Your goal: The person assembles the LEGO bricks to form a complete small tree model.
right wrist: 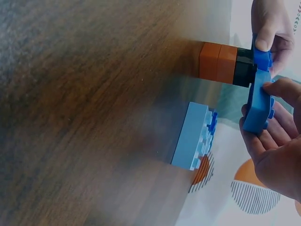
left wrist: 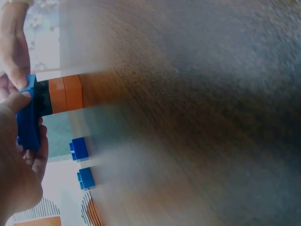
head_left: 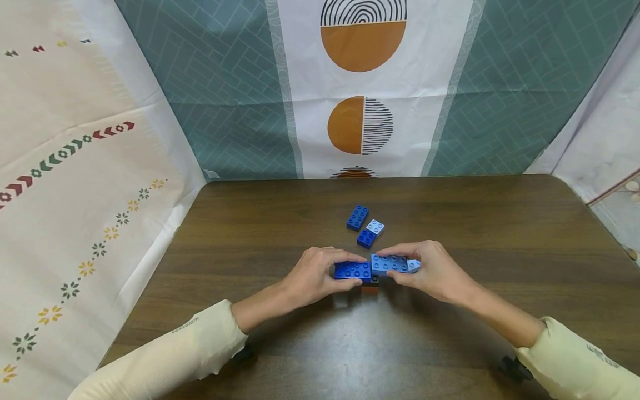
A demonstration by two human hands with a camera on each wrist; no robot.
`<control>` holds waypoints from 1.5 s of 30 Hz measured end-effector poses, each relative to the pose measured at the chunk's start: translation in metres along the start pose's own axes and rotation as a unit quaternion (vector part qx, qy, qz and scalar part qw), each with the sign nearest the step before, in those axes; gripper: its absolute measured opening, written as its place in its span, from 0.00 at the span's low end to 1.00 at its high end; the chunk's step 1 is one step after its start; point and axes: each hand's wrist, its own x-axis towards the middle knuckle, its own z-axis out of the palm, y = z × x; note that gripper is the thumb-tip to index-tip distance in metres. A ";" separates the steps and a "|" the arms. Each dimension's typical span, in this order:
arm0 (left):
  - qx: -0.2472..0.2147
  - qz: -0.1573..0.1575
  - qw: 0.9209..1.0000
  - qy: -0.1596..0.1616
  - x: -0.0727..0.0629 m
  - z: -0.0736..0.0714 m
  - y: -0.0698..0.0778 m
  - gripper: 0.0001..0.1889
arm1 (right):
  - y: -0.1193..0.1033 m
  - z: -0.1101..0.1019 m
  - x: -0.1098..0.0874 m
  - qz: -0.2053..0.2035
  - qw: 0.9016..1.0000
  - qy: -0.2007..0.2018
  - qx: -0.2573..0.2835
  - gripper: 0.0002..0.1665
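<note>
In the head view my left hand [head_left: 320,272] holds a dark blue toy brick [head_left: 353,271] between thumb and fingers. My right hand [head_left: 432,269] pinches a lighter blue brick [head_left: 387,264] by its long sides. The two bricks meet end to end on top of a small stack. A dark green brick [right wrist: 243,67] forms the upper part of that stack, with orange bricks [right wrist: 217,61] under it, standing on the table. From the left wrist, the held dark blue brick [left wrist: 29,125] juts out sideways past the dark green one.
Behind the hands lie a dark blue brick [head_left: 357,217], a shorter dark blue brick [head_left: 366,238] and a pale blue brick [head_left: 375,226] beside it. Another light blue brick [right wrist: 189,136] stands on the wooden table [head_left: 260,222] near my right hand. Patterned cloth [head_left: 235,89] hangs behind the table.
</note>
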 end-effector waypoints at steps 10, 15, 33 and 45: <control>-0.009 0.001 1.000 0.002 0.000 0.001 0.000 0.19 | -0.006 0.001 -0.005 0.010 1.000 -0.015 -0.006 0.22; -0.016 -0.005 1.000 -0.001 0.000 0.000 0.000 0.19 | -0.007 0.002 -0.003 0.009 1.000 -0.024 -0.008 0.23; -0.016 -0.002 1.000 0.006 0.001 0.001 0.000 0.19 | -0.007 0.018 0.004 0.025 0.999 0.015 0.028 0.18; -0.022 -0.004 1.000 0.011 -0.002 0.003 -0.001 0.18 | -0.007 0.018 0.006 0.018 1.000 0.003 0.012 0.18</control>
